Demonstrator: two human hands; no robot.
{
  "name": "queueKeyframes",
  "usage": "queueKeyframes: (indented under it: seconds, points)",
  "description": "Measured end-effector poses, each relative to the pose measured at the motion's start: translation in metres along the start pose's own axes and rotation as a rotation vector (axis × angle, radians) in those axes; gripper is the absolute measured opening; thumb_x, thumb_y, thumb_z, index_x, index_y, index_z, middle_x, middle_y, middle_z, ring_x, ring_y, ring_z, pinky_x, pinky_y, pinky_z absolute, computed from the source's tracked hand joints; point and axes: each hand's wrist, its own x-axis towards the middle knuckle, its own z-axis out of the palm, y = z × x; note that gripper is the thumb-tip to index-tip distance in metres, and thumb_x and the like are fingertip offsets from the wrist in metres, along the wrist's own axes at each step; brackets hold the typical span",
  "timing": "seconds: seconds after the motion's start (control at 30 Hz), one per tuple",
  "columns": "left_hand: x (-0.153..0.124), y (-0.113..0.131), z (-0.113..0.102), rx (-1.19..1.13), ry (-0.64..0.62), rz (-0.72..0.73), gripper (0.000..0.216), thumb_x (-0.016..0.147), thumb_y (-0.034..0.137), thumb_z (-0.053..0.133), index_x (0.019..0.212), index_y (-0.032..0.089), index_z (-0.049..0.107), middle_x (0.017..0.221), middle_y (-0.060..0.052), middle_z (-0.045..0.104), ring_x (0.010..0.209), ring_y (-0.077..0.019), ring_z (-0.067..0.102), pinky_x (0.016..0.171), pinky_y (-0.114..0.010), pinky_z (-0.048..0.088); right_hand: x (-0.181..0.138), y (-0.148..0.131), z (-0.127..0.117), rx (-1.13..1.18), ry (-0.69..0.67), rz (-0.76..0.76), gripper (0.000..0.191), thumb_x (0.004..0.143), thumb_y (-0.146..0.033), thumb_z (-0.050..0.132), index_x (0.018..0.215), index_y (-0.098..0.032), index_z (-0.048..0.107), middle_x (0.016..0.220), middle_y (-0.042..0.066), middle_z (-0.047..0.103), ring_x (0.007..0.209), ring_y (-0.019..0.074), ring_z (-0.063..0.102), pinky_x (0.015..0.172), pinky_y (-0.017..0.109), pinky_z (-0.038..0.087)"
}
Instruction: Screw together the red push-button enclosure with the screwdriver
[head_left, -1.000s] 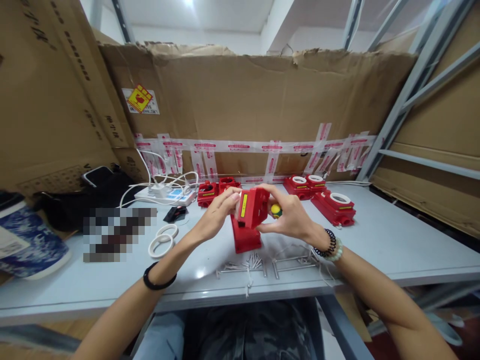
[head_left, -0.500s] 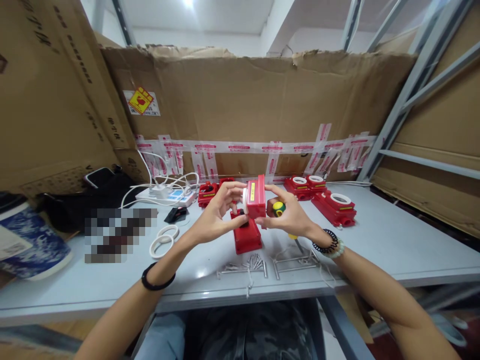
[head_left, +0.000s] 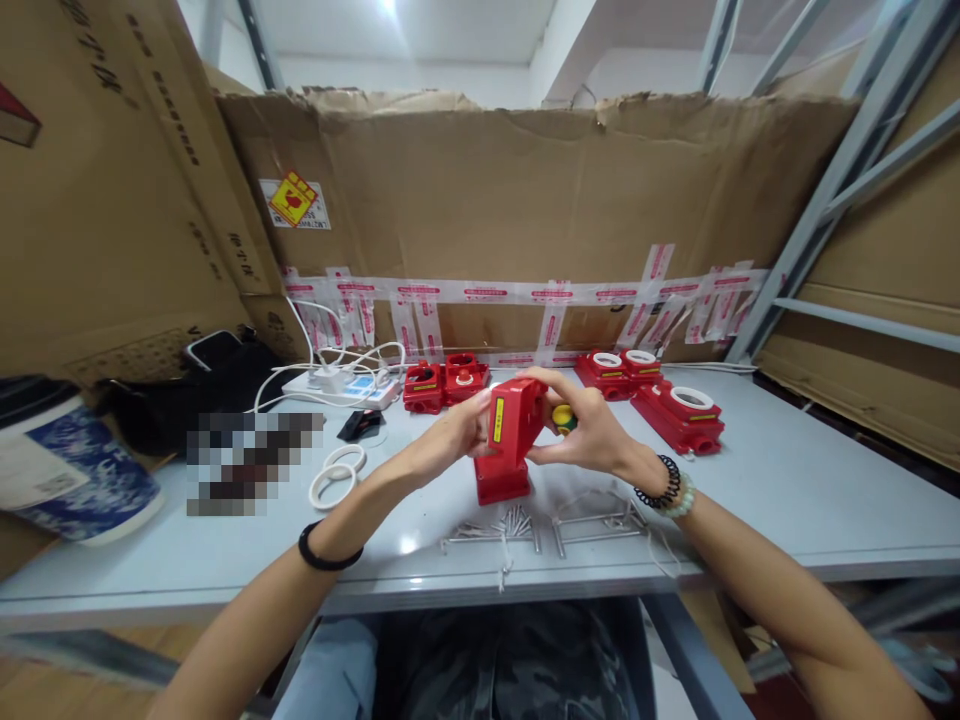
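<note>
Holding the red cover [head_left: 516,418] up off the tabletop [head_left: 787,490], both hands are closed around it: the left hand [head_left: 454,435] pinches its near side, the right hand [head_left: 592,430] clamps the far side. A screwdriver with a yellow-green handle [head_left: 564,417] is tucked into that same right palm, probably so it stays ready without being set down. The cover is kept just above the red base [head_left: 501,478], which sits on the tabletop, likely so the two can be lined up. Loose screws [head_left: 510,524] are heaped right in front, within easy reach. White rings [head_left: 334,478] lie off to the left.
</note>
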Motion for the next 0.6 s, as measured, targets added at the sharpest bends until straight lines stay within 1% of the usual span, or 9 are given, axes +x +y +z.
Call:
queueKeyframes:
  seconds: [0.07, 0.17, 0.23, 0.3, 0.37, 0.43, 0.5, 0.53, 0.6]
  points:
    - [-0.001, 0.001, 0.003, 0.032, -0.019, -0.054, 0.059, 0.072, 0.078, 0.045, 0.069, 0.019, 0.044, 0.057, 0.004, 0.039, 0.05, -0.0095, 0.034, 0.047, -0.022, 0.028, 0.0, 0.0, -0.002, -0.125, -0.016, -0.067, 0.068, 0.065, -0.034, 0.071, 0.127, -0.02, 0.048, 0.071, -0.003, 0.062, 0.054, 0.0089, 0.048, 0.053, 0.022, 0.037]
    - [-0.001, -0.004, 0.001, 0.065, -0.097, -0.177, 0.066, 0.073, 0.084, 0.03, 0.055, 0.02, 0.033, 0.049, 0.006, 0.025, 0.043, -0.007, 0.017, 0.042, -0.023, 0.013, -0.001, -0.001, -0.002, -0.274, -0.059, -0.189, 0.066, 0.067, -0.04, 0.071, 0.127, -0.02, 0.053, 0.061, -0.005, 0.06, 0.049, 0.0086, 0.045, 0.052, 0.022, 0.033]
    - [-0.001, -0.01, -0.002, 0.081, -0.12, -0.252, 0.066, 0.074, 0.084, 0.024, 0.052, 0.021, 0.029, 0.046, 0.007, 0.022, 0.041, -0.0065, 0.014, 0.041, -0.023, 0.01, -0.001, -0.001, 0.0, -0.294, -0.099, -0.243, 0.065, 0.067, -0.04, 0.071, 0.127, -0.021, 0.054, 0.058, -0.006, 0.059, 0.047, 0.0082, 0.043, 0.051, 0.022, 0.031]
    - [0.001, -0.014, -0.005, 0.133, -0.047, -0.237, 0.066, 0.077, 0.081, 0.024, 0.051, 0.021, 0.032, 0.044, 0.005, 0.027, 0.039, -0.0071, 0.02, 0.038, -0.023, 0.013, -0.001, -0.001, 0.002, -0.272, -0.11, -0.224, 0.065, 0.067, -0.037, 0.071, 0.128, -0.021, 0.053, 0.061, -0.005, 0.061, 0.049, 0.0084, 0.045, 0.052, 0.022, 0.032]
    - [0.002, -0.014, -0.008, 0.173, 0.084, -0.105, 0.067, 0.081, 0.078, 0.025, 0.06, 0.018, 0.047, 0.05, 0.001, 0.044, 0.043, -0.0109, 0.039, 0.04, -0.023, 0.029, -0.001, 0.001, 0.004, -0.214, -0.104, -0.136, 0.067, 0.065, -0.033, 0.072, 0.128, -0.02, 0.052, 0.067, -0.004, 0.062, 0.052, 0.0087, 0.048, 0.054, 0.022, 0.035]
    - [0.003, -0.012, -0.009, 0.163, 0.159, 0.106, 0.063, 0.084, 0.074, 0.029, 0.088, 0.018, 0.058, 0.077, -0.005, 0.061, 0.068, -0.0177, 0.057, 0.057, -0.028, 0.046, 0.001, 0.002, 0.003, -0.13, -0.072, -0.023, 0.069, 0.063, -0.031, 0.073, 0.127, -0.019, 0.05, 0.068, -0.004, 0.061, 0.055, 0.0091, 0.05, 0.055, 0.022, 0.038]
    - [0.003, -0.009, -0.009, 0.15, 0.125, 0.309, 0.053, 0.085, 0.067, 0.042, 0.116, 0.025, 0.052, 0.112, -0.008, 0.059, 0.1, -0.023, 0.057, 0.079, -0.035, 0.05, 0.002, 0.003, 0.001, -0.03, -0.017, 0.067, 0.071, 0.062, -0.031, 0.073, 0.126, -0.019, 0.047, 0.066, -0.005, 0.057, 0.054, 0.0091, 0.048, 0.054, 0.022, 0.039]
    - [0.002, -0.007, -0.01, 0.165, 0.088, 0.379, 0.052, 0.084, 0.061, 0.051, 0.125, 0.028, 0.048, 0.124, -0.008, 0.054, 0.111, -0.0245, 0.052, 0.087, -0.038, 0.048, 0.003, 0.003, 0.0, 0.025, 0.007, 0.098, 0.072, 0.062, -0.032, 0.074, 0.127, -0.019, 0.046, 0.065, -0.006, 0.055, 0.053, 0.0091, 0.047, 0.053, 0.022, 0.04]
    - [0.0, -0.003, -0.01, 0.207, 0.014, 0.432, 0.057, 0.081, 0.045, 0.065, 0.132, 0.032, 0.042, 0.136, -0.009, 0.045, 0.121, -0.0259, 0.046, 0.094, -0.04, 0.045, 0.005, 0.002, -0.003, 0.146, 0.025, 0.145, 0.074, 0.061, -0.032, 0.076, 0.128, -0.019, 0.044, 0.061, -0.008, 0.051, 0.051, 0.0091, 0.045, 0.05, 0.023, 0.039]
